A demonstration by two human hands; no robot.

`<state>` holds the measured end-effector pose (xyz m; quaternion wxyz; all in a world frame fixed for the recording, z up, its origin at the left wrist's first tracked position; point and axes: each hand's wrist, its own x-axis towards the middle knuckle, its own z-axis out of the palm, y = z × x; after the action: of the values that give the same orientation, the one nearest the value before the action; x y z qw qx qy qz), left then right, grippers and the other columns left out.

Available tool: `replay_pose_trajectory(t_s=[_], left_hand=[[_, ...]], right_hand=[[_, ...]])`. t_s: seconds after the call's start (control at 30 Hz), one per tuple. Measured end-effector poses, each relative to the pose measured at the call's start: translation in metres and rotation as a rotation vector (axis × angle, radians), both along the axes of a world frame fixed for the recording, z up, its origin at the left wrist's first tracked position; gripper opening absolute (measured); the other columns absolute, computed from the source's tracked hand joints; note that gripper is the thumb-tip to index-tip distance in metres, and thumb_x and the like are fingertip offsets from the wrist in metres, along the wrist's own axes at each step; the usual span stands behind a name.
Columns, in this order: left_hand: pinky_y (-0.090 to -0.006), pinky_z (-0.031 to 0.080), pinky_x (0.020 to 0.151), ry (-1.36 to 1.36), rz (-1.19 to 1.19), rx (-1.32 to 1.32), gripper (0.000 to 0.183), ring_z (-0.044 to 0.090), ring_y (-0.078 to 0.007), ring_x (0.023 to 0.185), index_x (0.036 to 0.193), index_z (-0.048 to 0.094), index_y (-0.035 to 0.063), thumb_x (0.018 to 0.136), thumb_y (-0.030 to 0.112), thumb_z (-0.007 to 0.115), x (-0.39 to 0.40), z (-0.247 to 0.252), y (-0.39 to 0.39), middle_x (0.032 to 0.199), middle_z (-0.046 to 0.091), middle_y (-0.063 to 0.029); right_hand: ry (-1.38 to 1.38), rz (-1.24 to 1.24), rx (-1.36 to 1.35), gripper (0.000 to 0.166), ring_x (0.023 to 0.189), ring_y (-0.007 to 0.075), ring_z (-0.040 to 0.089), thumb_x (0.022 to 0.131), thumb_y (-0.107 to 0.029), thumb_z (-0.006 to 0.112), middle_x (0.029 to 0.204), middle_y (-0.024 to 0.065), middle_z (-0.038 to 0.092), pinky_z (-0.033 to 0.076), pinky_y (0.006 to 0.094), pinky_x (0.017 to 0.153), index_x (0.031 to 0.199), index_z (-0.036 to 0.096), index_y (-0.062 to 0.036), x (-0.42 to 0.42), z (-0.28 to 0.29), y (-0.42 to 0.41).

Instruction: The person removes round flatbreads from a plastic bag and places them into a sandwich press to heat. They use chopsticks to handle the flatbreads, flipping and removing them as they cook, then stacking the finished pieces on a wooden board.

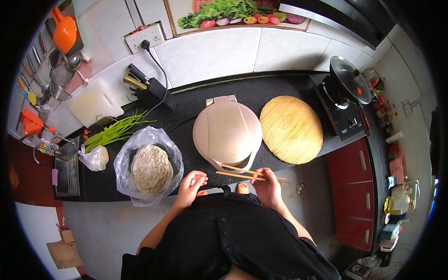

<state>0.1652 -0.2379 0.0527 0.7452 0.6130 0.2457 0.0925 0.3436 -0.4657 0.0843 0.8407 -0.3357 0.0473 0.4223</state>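
My right hand (pixel 267 189) grips a pair of long wooden chopsticks (pixel 241 169), their tips pointing left by the front handle of a closed pink electric baking pan (pixel 227 131). From here I cannot tell whether the tips touch that handle. Near the counter's front edge, my left hand (pixel 192 185) is loosely curled and holds nothing that I can see. Left of it, a stack of round flatbreads (pixel 151 169) lies in an opened clear plastic bag (pixel 122 157). A round woven straw mat (pixel 291 129) lies right of the pan.
Green stalks (pixel 112 131) and a small tied plastic bag (pixel 96 158) lie near the sink (pixel 66 175). Behind stands a knife block (pixel 155 94), with a power cord (pixel 162 70) running past it. At right, a lidded pan (pixel 350 80) sits on a cooktop (pixel 341 120).
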Motion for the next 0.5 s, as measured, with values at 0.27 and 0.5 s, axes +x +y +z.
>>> replay_pose_trajectory(t_s=[0.27, 0.5], left_hand=[[-0.0321, 0.045, 0.091, -0.313, -0.432, -1.204, 0.057, 0.057, -0.0206, 0.114, 0.135, 0.049, -0.0041, 0.101, 0.042, 0.046, 0.074, 0.041, -0.025, 0.133, 0.056, -0.014], [-0.0199, 0.047, 0.057, -0.027, -0.098, -1.152, 0.043, 0.054, -0.0071, 0.065, 0.126, 0.054, -0.0044, 0.1, 0.029, 0.053, 0.059, 0.031, -0.038, 0.085, 0.06, 0.0003]], right_hand=[[0.208, 0.428, 0.526, 0.032, 0.087, 0.0233, 0.061, 0.097, -0.033, 0.056, 0.091, 0.0106, 0.065, 0.049, 0.0348, 0.08, 0.099, 0.062, -0.0009, -0.023, 0.022, 0.067], [0.243, 0.393, 0.423, 0.033, 0.08, 0.0204, 0.064, 0.097, -0.032, 0.055, 0.084, 0.0089, 0.067, 0.051, 0.0315, 0.075, 0.096, 0.064, -0.0006, -0.031, 0.011, 0.062]])
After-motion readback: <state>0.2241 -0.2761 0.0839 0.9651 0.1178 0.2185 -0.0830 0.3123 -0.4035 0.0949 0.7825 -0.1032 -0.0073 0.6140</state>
